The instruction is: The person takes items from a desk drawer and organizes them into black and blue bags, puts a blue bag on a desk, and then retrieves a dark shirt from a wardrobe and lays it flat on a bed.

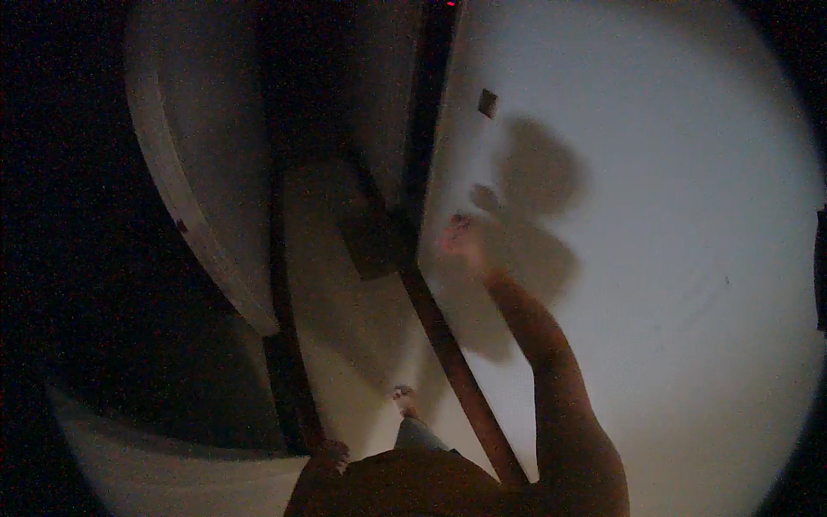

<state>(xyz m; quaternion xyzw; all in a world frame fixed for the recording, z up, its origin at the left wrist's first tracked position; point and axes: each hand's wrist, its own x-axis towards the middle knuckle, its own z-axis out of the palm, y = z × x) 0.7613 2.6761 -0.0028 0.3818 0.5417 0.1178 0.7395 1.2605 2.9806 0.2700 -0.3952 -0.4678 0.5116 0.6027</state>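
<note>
My right arm reaches forward along the pale wall point(672, 215) on the right. At its end, my right hand point(463, 237) is close to the wall's edge, dim and blurred, so its fingers do not show clearly. A small dark square plate, like a wall switch point(488, 102), is set in the wall beyond that hand, apart from it. Low down by my body is my left hand point(334, 453), mostly in shadow. Whether it holds or touches anything is too dark to make out.
The passage is very dim. A dark baseboard point(461, 383) runs along the foot of the right wall. A dark door frame point(422, 129) stands ahead. On the left is a pale curved edge point(177, 189). My foot point(403, 398) shows on the light floor point(345, 345).
</note>
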